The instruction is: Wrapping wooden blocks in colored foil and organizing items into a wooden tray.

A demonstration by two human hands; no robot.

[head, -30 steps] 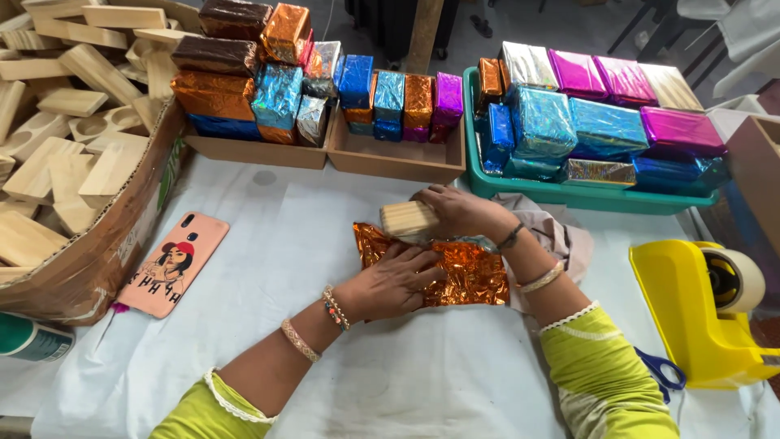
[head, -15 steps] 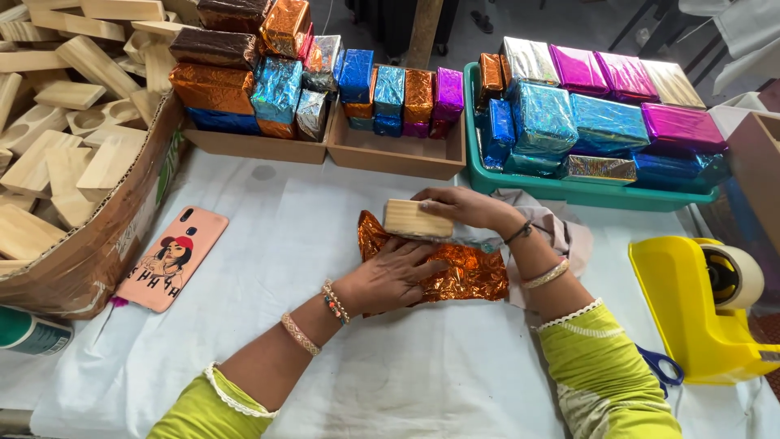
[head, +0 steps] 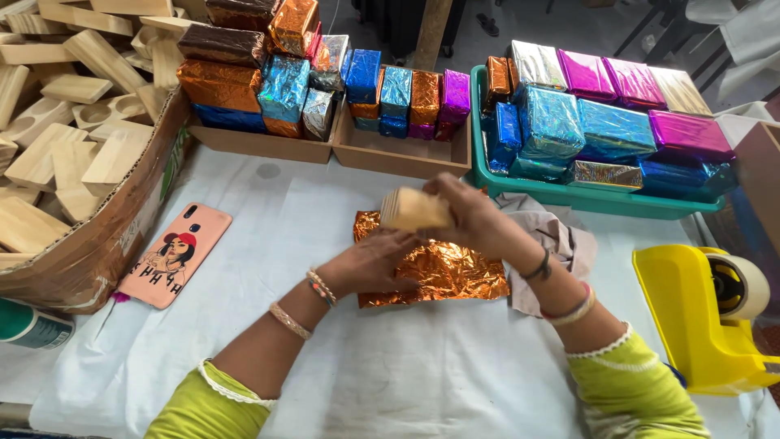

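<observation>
A crinkled orange foil sheet (head: 455,272) lies on the white-covered table in front of me. My right hand (head: 467,213) grips a pale wooden block (head: 413,210) and holds it lifted above the sheet's far left corner. My left hand (head: 367,265) rests on the left part of the foil, fingers spread and pressing it flat. Both arms wear yellow-green sleeves and bracelets.
A cardboard box of bare wooden blocks (head: 57,146) stands at the left. Two wooden trays (head: 398,158) and a green bin (head: 585,199) at the back hold foil-wrapped blocks. A phone in a pink case (head: 175,256) lies left, a yellow tape dispenser (head: 703,317) right, a grey cloth (head: 561,240) beside the foil.
My right hand has raised the wooden block off the foil and tilted it. My left hand has slid a little left on the sheet, and more flat foil now shows.
</observation>
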